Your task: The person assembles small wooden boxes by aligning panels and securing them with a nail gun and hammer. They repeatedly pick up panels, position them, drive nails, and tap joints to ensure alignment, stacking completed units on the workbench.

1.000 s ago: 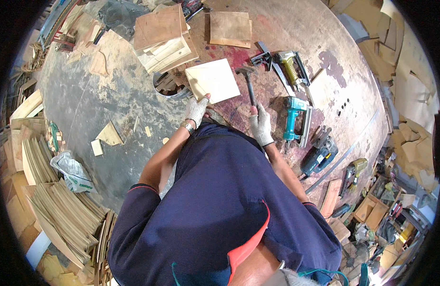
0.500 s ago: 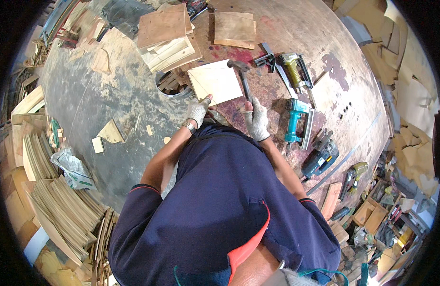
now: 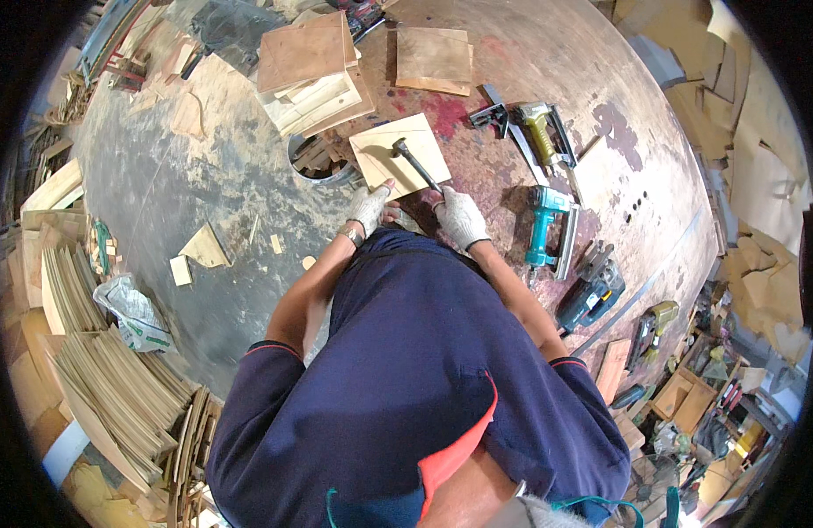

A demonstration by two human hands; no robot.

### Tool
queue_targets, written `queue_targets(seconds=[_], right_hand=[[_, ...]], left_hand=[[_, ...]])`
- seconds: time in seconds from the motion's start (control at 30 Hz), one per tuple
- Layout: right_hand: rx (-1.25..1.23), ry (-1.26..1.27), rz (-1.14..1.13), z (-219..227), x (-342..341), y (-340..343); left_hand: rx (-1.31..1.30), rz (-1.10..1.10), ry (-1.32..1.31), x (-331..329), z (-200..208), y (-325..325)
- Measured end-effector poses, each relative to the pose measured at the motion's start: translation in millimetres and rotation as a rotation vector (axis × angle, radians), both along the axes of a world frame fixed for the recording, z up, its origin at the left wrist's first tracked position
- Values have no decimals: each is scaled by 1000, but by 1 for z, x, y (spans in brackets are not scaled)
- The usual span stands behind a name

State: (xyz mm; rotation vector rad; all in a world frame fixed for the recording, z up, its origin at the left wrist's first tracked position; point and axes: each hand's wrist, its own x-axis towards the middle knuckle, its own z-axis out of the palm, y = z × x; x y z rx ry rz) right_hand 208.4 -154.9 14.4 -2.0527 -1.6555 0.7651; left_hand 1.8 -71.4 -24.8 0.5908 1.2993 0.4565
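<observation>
A pale, squarish wooden board lies in front of me on the worktable. Its near left corner is gripped by my gloved left hand, with the thumb on top and the fingers curled beneath. In my gloved right hand is the handle of a hammer. The hammer's dark head is over the middle of the board; whether it touches the wood I cannot tell. Both gloves are white with bare fingertips showing.
Stacked thin boards and a smaller pile lie beyond. A round bin of scraps adjoins the board's left. To the right lie a teal nail gun, an olive nail gun, a square and a dark power tool.
The hammer has swung left and toward me, from beside the board's right edge to over its middle. My right hand has shifted slightly left. My left hand keeps its hold.
</observation>
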Motion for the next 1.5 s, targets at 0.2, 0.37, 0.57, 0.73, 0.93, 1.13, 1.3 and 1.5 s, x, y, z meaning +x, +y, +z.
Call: queue_targets(seconds=[0.2,0.37,0.57,0.73,0.93,1.13,1.3,1.5], right_hand=[[70,93,-193,27,-10,-10],[-56,79,-96,25,3,3],[361,230,-486,57,19,-13],[373,175,-569,72,37,-39],[244,90,-356,63,37,-58],[147,209,-319,26,17,-64],[-116,193,-90,-14,17,-46],[-125,-28,-153,8,5,-50]], left_hand=[[389,-179,285,2,13,2],[466,-224,444,-6,-4,5],[946,-381,837,14,91,24],[1425,-840,932,-5,78,18],[1372,-1032,875,-21,28,2],[1203,-1026,929,-18,22,10],[1156,-965,848,-19,23,10],[1199,-921,791,-23,16,10]])
